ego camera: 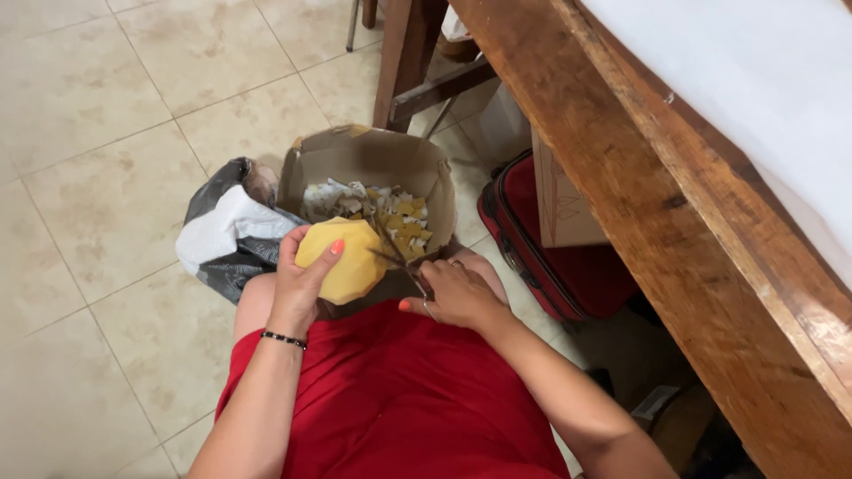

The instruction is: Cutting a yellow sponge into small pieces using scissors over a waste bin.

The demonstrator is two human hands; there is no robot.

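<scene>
Fingers of the left hand are wrapped around a pale yellow, faceted peeled fruit; the right hand is clenched on a thin dark blade set against it. Most skin seems already removed, judging by the trimmings gathered in the brown cardboard box below. Beige floor tiles and a wooden table edge are seen around.

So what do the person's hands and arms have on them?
Both arms are bare, with no sleeves. The left hand has a thin black bead bracelet at the wrist. The right hand wears a ring. The fingernails are painted orange-pink.
</scene>
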